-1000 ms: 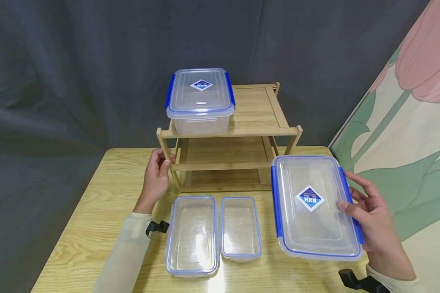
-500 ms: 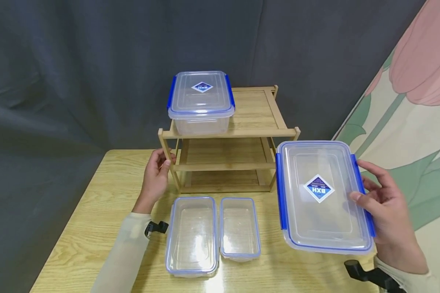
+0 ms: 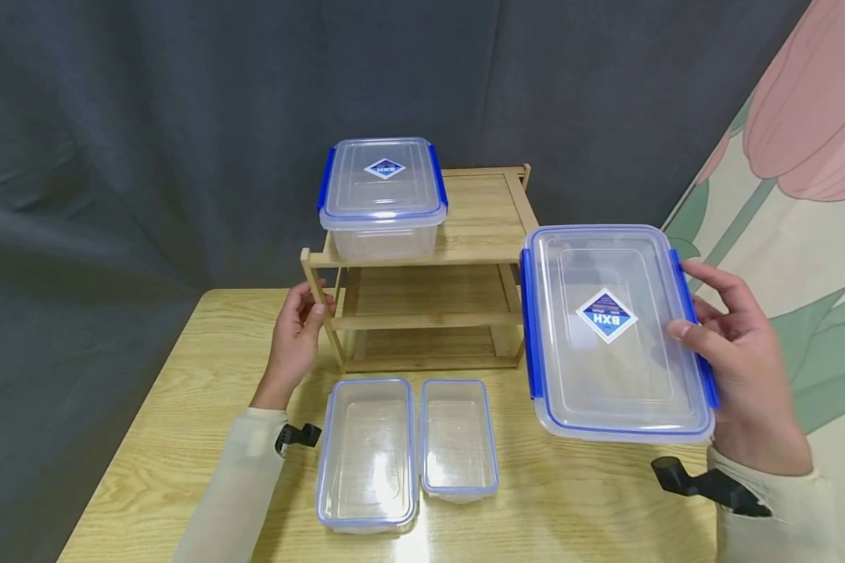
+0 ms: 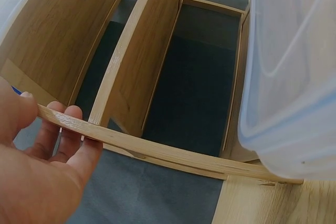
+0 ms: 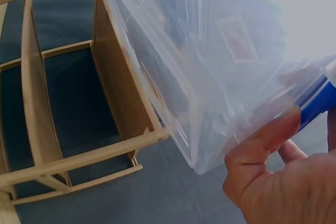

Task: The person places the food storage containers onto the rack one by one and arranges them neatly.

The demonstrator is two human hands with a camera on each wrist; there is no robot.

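My right hand (image 3: pixel 746 367) grips the right side of a clear lidded food container (image 3: pixel 620 379) with blue clips, thumb on the lid. It is held up in front of the right end of a three-tier wooden shelf (image 3: pixel 493 207), covering its right front corner. Around the shelf's left front leg curl the fingers of my left hand (image 3: pixel 292 344); the left wrist view shows the same wooden leg (image 4: pixel 173 153) between thumb and fingers. On the top tier, at the left, stands another blue-clipped container (image 3: pixel 387 199).
Two clear containers stand side by side on the wooden table (image 3: pixel 183 407) before the shelf: a larger one (image 3: pixel 368 461) at left, a smaller one (image 3: pixel 459 438) at right. A dark curtain (image 3: pixel 183 141) hangs behind, and a flower-patterned panel (image 3: pixel 803 258) borders the right.
My right hand has raised the container, bringing it up level with the shelf's upper tiers. My left hand keeps its place on the shelf leg.
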